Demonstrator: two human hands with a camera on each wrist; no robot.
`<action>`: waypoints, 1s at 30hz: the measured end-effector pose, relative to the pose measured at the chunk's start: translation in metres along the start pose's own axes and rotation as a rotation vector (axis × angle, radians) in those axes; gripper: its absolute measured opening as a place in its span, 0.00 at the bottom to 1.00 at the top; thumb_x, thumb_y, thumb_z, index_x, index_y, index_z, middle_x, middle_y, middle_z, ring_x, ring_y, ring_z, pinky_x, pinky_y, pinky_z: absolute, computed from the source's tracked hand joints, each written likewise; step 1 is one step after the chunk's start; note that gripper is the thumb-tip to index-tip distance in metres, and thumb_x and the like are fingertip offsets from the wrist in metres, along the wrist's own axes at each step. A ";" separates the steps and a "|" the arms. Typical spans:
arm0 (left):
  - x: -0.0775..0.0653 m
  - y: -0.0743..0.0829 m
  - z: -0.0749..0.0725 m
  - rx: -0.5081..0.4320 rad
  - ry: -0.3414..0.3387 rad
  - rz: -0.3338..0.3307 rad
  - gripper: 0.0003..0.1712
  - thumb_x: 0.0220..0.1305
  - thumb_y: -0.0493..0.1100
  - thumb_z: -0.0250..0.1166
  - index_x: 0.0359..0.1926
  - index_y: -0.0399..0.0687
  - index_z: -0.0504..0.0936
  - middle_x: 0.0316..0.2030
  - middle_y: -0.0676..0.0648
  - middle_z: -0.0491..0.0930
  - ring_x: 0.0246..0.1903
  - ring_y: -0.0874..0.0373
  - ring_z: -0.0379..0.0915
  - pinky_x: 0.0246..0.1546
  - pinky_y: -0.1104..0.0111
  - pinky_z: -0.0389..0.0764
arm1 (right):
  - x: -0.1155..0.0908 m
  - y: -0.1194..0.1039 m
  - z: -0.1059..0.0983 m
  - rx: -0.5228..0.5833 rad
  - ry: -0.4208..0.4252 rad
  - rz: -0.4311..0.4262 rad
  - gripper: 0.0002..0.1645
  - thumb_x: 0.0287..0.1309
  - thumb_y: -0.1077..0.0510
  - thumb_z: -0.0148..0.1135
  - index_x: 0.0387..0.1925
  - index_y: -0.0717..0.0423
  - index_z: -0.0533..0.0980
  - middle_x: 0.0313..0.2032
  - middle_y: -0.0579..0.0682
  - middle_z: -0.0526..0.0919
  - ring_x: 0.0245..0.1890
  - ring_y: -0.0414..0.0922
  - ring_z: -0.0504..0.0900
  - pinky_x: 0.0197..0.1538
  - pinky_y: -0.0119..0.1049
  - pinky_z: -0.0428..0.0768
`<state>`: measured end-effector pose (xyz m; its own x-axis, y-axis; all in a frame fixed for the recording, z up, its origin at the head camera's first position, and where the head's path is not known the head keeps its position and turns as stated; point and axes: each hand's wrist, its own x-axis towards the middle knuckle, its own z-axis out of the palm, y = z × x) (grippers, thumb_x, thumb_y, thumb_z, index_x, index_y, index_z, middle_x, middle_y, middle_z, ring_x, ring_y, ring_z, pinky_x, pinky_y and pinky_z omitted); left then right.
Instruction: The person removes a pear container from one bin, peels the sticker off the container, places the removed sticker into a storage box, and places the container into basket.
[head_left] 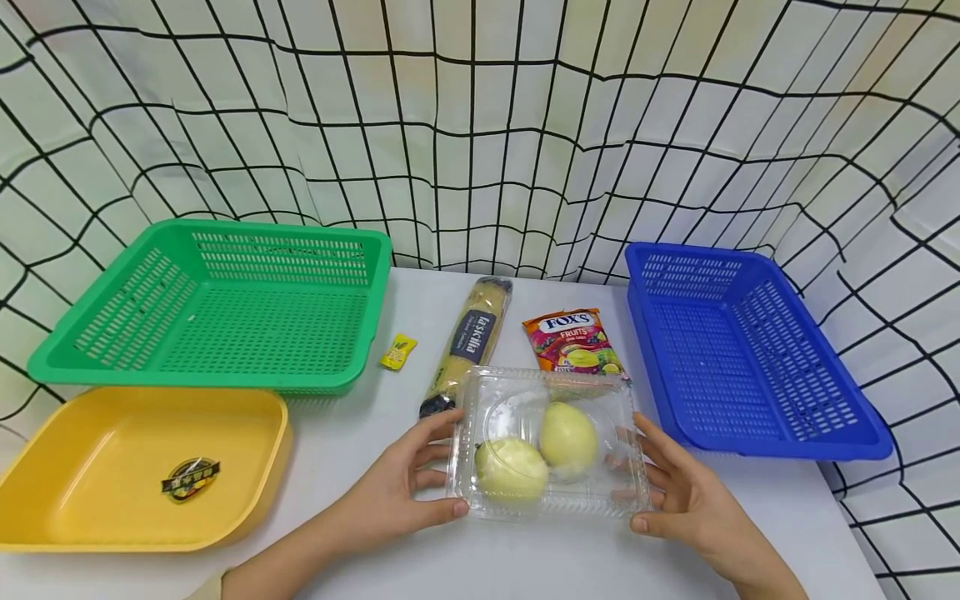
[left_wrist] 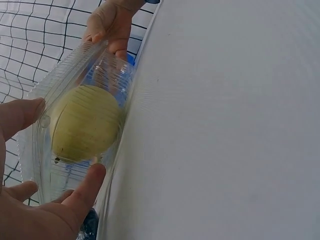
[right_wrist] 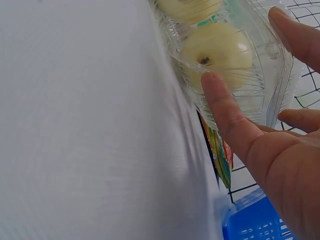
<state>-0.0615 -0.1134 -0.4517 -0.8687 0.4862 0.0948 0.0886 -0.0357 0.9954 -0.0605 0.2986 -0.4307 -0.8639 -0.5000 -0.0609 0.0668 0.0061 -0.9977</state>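
A clear plastic clamshell box point(head_left: 487, 400) with two round, pale yellow-green fruits point(head_left: 568, 437) inside is between my hands. By its left side, my left hand point(head_left: 390, 496) holds it with thumb near and fingers along the wall. My right hand point(head_left: 686, 496) grips the opposite side in the same way. In the left wrist view one fruit point(left_wrist: 86, 122) shows through the ribbed wall, with a finger under the box. The right wrist view shows a fruit point(right_wrist: 220, 50) with a dark end, and a fingertip on the plastic. Whether the box touches the table cannot be told.
Behind the box lie a pasta packet point(head_left: 472, 333) and a Fox's candy bag point(head_left: 573, 342), both partly covered. A small yellow sachet point(head_left: 398, 352) lies left. Green point(head_left: 255, 325) and blue point(head_left: 720, 375) baskets flank them. A yellow tub point(head_left: 97, 492) holds a dark-labelled packet point(head_left: 191, 478).
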 end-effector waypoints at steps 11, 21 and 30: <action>-0.001 0.006 -0.001 0.023 0.011 0.007 0.56 0.61 0.34 0.82 0.84 0.50 0.61 0.74 0.39 0.70 0.69 0.43 0.74 0.64 0.60 0.84 | 0.000 0.001 0.001 0.022 -0.036 -0.077 0.67 0.58 0.80 0.70 0.89 0.55 0.44 0.82 0.67 0.50 0.73 0.48 0.75 0.62 0.47 0.87; -0.005 0.022 -0.008 0.042 0.018 0.001 0.56 0.61 0.35 0.82 0.84 0.51 0.61 0.75 0.41 0.68 0.70 0.41 0.73 0.65 0.62 0.83 | 0.001 -0.006 0.006 0.031 -0.044 -0.114 0.68 0.58 0.82 0.69 0.89 0.56 0.44 0.81 0.61 0.55 0.73 0.48 0.76 0.63 0.50 0.86; -0.015 0.035 -0.015 0.079 0.028 0.024 0.53 0.64 0.36 0.81 0.83 0.53 0.63 0.75 0.43 0.68 0.69 0.45 0.74 0.64 0.62 0.83 | 0.005 -0.021 0.015 0.032 -0.040 -0.088 0.68 0.57 0.83 0.69 0.89 0.53 0.45 0.81 0.64 0.53 0.72 0.50 0.77 0.61 0.53 0.86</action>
<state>-0.0531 -0.1348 -0.4180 -0.8790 0.4615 0.1200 0.1466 0.0221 0.9889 -0.0587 0.2835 -0.4094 -0.8465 -0.5316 0.0283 0.0083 -0.0663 -0.9978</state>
